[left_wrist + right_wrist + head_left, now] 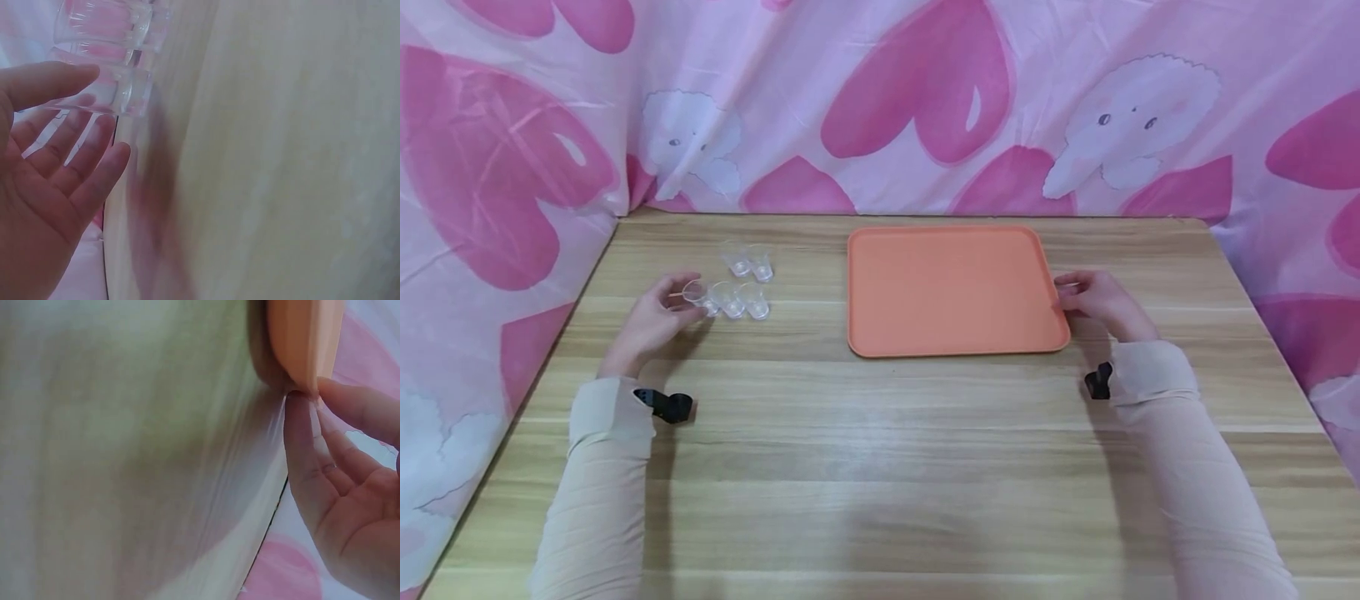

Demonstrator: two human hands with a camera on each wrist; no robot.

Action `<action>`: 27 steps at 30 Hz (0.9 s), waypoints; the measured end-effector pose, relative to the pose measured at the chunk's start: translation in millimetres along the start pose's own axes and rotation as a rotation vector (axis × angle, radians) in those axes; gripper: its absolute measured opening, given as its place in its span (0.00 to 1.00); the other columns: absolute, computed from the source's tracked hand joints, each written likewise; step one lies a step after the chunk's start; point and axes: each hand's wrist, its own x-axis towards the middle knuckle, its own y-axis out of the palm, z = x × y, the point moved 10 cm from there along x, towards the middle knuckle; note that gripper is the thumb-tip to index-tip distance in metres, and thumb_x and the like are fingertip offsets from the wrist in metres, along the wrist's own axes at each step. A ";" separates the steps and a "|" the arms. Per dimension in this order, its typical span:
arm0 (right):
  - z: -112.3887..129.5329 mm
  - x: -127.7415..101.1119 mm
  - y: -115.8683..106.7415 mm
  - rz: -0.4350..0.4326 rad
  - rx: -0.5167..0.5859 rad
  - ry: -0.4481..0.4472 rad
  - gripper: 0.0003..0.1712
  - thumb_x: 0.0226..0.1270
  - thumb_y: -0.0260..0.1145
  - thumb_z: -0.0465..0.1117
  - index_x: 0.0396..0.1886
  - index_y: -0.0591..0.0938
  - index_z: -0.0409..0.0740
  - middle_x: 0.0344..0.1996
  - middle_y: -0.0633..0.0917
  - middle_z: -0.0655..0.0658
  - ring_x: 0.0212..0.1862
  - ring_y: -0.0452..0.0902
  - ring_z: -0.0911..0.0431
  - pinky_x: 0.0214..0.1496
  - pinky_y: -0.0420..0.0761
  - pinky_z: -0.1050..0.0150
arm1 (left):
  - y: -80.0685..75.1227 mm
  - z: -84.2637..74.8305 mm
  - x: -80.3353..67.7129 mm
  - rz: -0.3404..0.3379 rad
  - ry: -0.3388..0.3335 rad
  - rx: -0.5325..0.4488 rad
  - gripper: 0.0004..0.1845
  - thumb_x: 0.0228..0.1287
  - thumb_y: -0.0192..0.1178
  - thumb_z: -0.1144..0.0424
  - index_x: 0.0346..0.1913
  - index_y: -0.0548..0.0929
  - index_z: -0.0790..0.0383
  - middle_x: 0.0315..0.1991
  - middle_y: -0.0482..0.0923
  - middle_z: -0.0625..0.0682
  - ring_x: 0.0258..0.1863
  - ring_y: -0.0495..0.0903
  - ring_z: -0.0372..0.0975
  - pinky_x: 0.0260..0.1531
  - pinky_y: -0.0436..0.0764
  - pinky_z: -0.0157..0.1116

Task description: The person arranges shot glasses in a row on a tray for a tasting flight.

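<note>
My left hand (653,321) is at the leftmost small clear plastic cup (695,292), thumb on the near side and fingers on the far side. In the left wrist view the thumb (62,84) overlaps this cup (134,90), and the other fingers spread loosely behind and below it. Two more clear cups (756,302) stand close beside it in the front row. On the right, my right hand (1101,302) pinches the right rim of an orange tray (958,292). The right wrist view shows thumb and forefinger meeting at the tray's edge (300,344).
Behind the front row stand two more clear cups (762,265). Everything rests on a wood-grain table (880,450). A pink curtain (790,108) with hearts hangs along the table's back and sides. Black wrist cameras (673,407) sit at both cuffs.
</note>
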 end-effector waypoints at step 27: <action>-7.1 -1.0 2.7 0.015 0.129 0.015 0.31 0.67 0.60 0.35 0.66 0.64 0.26 0.32 0.82 0.66 0.35 0.75 0.79 0.41 0.78 0.79 | -27.4 -84.4 -6.3 -0.377 0.194 -0.377 0.18 0.58 0.65 0.68 0.49 0.76 0.47 0.40 0.74 0.36 0.44 0.74 0.29 0.45 0.75 0.21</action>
